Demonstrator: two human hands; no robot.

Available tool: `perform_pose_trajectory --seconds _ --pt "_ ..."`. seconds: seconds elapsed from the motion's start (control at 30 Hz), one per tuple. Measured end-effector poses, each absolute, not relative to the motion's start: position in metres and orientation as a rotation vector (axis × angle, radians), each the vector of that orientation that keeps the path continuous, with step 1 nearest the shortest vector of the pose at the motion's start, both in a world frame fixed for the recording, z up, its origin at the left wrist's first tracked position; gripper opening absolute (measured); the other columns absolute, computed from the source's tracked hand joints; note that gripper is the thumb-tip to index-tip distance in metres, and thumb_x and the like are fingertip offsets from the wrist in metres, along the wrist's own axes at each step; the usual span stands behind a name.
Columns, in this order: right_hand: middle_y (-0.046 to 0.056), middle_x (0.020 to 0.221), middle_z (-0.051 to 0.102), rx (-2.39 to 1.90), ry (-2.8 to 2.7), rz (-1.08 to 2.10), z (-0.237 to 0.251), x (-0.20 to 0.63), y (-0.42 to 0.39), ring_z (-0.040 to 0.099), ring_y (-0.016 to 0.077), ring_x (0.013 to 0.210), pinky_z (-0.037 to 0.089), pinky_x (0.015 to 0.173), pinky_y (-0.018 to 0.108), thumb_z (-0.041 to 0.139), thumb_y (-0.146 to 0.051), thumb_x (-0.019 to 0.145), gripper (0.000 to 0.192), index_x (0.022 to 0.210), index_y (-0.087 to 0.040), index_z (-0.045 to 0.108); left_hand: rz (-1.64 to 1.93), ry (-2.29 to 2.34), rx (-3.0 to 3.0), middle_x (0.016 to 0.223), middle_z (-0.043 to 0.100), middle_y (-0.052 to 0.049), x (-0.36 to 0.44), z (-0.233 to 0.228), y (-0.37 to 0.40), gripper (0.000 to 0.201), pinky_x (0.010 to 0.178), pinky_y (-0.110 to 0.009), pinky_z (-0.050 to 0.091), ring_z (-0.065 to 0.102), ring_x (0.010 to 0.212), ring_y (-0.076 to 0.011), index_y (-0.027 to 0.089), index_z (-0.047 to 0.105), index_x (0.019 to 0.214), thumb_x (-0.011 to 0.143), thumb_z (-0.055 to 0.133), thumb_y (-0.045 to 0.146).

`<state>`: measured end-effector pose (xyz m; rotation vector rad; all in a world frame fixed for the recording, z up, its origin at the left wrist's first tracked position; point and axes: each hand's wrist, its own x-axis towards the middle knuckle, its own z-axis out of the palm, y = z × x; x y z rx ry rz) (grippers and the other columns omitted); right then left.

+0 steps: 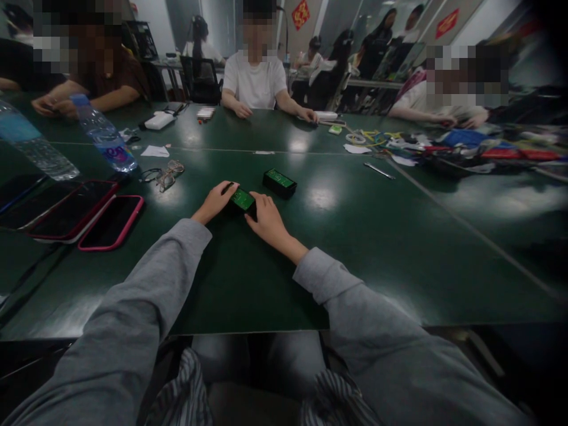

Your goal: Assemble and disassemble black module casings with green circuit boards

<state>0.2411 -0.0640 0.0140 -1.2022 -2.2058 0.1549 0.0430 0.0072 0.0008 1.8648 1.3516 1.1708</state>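
Between my two hands is a small black box with a green circuit board (242, 199) on its top face, close to the table surface. My left hand (217, 201) grips its left end, with the thumb near the upper edge. Around the right end my right hand (267, 220) is closed, its fingers along the side. A second black box with a green circuit board (279, 181) lies on the table just beyond my right hand, touched by neither hand. The undersides of both boxes are hidden.
Phones (112, 223), two water bottles (106, 136) and eyeglasses (170, 176) lie on the left of the green table (377, 254). To the right are a wrench (379, 171) and a heap of cables and bags (470, 148). Several people sit across the table.
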Motion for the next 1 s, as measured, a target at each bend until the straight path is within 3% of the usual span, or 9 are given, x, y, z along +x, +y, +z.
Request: perform_pose_trajectory --seconds 0.23,0.53,0.83,1.0 --pt "0.017 0.126 0.050 -1.249 -2.154 0.145 0.013 0.244 -0.064 0.052 0.0315 0.112 0.051 0.093 0.051 0.051 -0.013 0.083 0.059 0.141 -0.015 0.041 1.183 1.291 1.860 0.119 0.068 -0.009 0.044 0.003 0.004 0.045 0.101 -0.034 0.045 0.061 0.112 -0.0207 0.017 0.065 0.115 0.093 0.048 0.052" --pt "0.016 0.129 0.047 -1.303 -2.083 0.179 0.012 0.249 -0.060 0.046 0.0333 0.121 0.047 0.099 0.055 0.049 -0.008 0.080 0.061 0.139 -0.019 0.042 1.104 1.252 1.822 0.113 0.066 -0.009 0.045 0.011 -0.002 0.048 0.093 -0.037 0.049 0.062 0.103 -0.0216 0.017 0.063 0.121 0.085 0.061 0.048" --pt "0.015 0.125 0.051 -1.228 -1.990 0.244 0.007 0.249 -0.053 0.050 0.0319 0.115 0.046 0.099 0.055 0.058 -0.038 0.089 0.046 0.131 -0.022 0.047 1.118 1.227 1.801 0.117 0.066 -0.010 0.046 0.012 -0.002 0.046 0.096 -0.037 0.048 0.061 0.107 -0.0222 0.017 0.063 0.119 0.085 0.062 0.047" --pt "0.015 0.119 0.055 -1.261 -1.868 0.387 0.001 0.249 -0.045 0.053 0.0300 0.112 0.044 0.100 0.051 0.058 -0.041 0.088 0.044 0.125 -0.019 0.049 1.131 1.206 1.768 0.117 0.067 -0.011 0.044 0.005 0.003 0.050 0.098 -0.039 0.047 0.062 0.108 -0.0228 0.016 0.063 0.119 0.083 0.064 0.050"
